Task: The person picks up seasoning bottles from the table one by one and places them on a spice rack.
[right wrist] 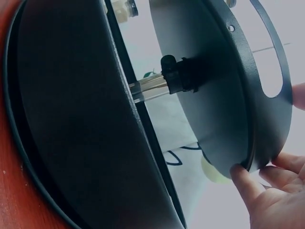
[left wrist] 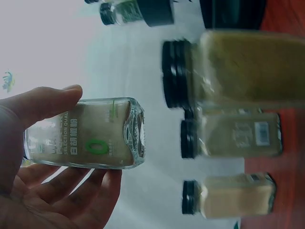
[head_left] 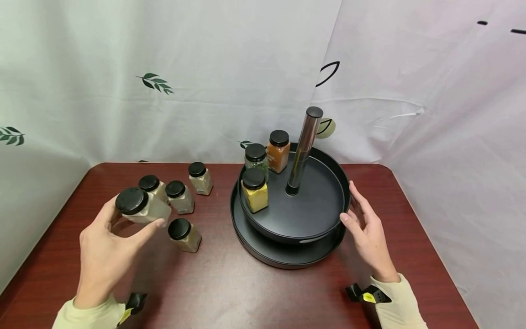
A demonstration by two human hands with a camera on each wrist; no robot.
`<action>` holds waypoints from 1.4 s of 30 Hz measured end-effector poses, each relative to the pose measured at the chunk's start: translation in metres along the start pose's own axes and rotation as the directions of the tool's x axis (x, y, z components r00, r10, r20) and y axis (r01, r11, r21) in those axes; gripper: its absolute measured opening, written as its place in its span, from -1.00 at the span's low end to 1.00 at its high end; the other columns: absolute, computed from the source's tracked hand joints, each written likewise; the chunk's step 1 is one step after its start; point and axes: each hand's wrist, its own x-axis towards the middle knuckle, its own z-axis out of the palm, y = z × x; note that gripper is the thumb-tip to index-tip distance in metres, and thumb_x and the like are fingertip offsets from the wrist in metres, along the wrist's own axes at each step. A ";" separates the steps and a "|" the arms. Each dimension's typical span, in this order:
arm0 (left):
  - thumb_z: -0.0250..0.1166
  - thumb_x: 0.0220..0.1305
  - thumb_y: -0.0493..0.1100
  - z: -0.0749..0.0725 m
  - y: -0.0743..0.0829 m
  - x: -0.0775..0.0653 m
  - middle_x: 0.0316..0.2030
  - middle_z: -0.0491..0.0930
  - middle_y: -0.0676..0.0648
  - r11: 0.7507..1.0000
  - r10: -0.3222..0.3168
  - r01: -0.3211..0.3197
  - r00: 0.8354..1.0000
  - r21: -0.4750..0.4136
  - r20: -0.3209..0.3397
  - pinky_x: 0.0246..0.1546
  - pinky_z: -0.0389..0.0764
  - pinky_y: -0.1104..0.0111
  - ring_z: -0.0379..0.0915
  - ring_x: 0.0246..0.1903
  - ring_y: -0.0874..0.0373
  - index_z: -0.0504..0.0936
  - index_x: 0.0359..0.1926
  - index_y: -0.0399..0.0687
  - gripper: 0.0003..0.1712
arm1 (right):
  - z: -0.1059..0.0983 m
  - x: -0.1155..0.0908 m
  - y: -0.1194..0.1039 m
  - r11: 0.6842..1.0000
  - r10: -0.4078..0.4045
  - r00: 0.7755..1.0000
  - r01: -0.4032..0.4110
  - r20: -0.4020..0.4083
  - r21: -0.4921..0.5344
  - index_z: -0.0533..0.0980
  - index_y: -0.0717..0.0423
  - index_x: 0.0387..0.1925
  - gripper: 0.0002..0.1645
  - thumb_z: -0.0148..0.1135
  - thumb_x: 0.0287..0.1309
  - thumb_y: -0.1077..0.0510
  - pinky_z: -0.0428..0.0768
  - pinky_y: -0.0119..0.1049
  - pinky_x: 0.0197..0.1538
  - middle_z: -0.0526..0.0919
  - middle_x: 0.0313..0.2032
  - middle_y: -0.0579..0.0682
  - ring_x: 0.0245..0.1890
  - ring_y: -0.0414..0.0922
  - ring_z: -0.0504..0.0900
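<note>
My left hand (head_left: 102, 251) grips a clear square spice jar (head_left: 149, 211) with a black lid, tilted and raised above the table on the left. In the left wrist view, pale powder fills this jar (left wrist: 90, 136), thumb on one side and fingers on the other. At the right, my right hand (head_left: 367, 235) touches the outer rim of a black two-tier turntable rack's upper tray (head_left: 320, 205), thumb and fingers fairly straight. The right wrist view shows the fingertips (right wrist: 243, 179) against that tray's underside edge and wall. Yellow (head_left: 255, 198), green (head_left: 263, 164) and orange (head_left: 278, 155) spice jars stand on it.
Several black-lidded jars stand on the red-brown table (head_left: 222, 292): a front one (head_left: 191, 238), a middle one (head_left: 183, 203) and a rear one (head_left: 202, 183) among them. The rack has an upright metal post (head_left: 304, 141) and a lower tray (head_left: 283, 259). A white curtain (head_left: 230, 59) hangs behind.
</note>
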 end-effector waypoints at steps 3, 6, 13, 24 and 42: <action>0.66 -0.25 -0.44 0.001 0.008 -0.001 -0.17 0.68 0.18 1.000 0.004 -0.004 1.000 -0.025 0.010 -0.21 0.54 0.68 0.61 -0.22 0.36 0.62 0.21 0.05 -0.11 | 0.000 -0.001 -0.001 1.000 0.006 1.000 -0.007 -0.009 -0.024 0.18 0.17 0.51 -0.22 0.08 0.31 0.51 0.36 -0.43 0.31 0.14 0.51 0.20 0.44 -0.05 0.29; 0.66 -0.24 -0.44 0.004 0.016 -0.002 -0.19 0.69 0.16 0.999 0.022 -0.022 1.000 -0.029 0.021 -0.21 0.56 0.67 0.61 -0.23 0.35 0.62 0.21 0.07 -0.12 | 0.001 -0.001 -0.002 0.998 0.011 1.000 -0.013 -0.021 -0.066 0.20 0.16 0.50 -0.24 0.08 0.33 0.49 0.35 -0.44 0.32 0.17 0.50 0.19 0.45 -0.06 0.28; 0.66 -0.24 -0.46 0.012 0.028 -0.004 -0.07 0.69 0.15 0.996 0.062 -0.058 0.996 -0.066 0.060 -0.20 0.58 0.63 0.62 -0.19 0.33 0.60 0.25 0.10 -0.07 | 0.002 -0.002 -0.005 0.984 0.033 0.997 -0.045 -0.073 -0.170 0.26 0.12 0.48 -0.37 0.01 0.44 0.40 0.32 -0.51 0.31 0.27 0.47 0.09 0.42 -0.17 0.32; 0.68 -0.27 -0.42 0.026 0.043 -0.009 -0.12 0.68 0.14 0.993 0.097 -0.089 0.989 -0.076 0.108 -0.22 0.60 0.60 0.63 -0.23 0.36 0.61 0.21 0.10 -0.09 | 0.006 -0.004 -0.007 0.990 0.059 0.992 -0.073 -0.110 -0.125 0.29 0.21 0.45 -0.40 0.03 0.43 0.41 0.36 -0.48 0.30 0.29 0.45 0.17 0.40 -0.16 0.36; 0.72 -0.25 -0.26 0.052 0.070 -0.012 -0.29 0.69 0.13 0.970 0.216 -0.195 0.965 -0.146 0.146 -0.37 0.48 0.61 0.56 -0.42 0.33 0.64 0.13 0.14 -0.19 | 0.009 -0.005 -0.014 0.989 0.081 0.988 -0.096 -0.131 -0.114 0.30 0.22 0.44 -0.39 0.08 0.40 0.42 0.39 -0.47 0.28 0.31 0.45 0.12 0.38 -0.14 0.39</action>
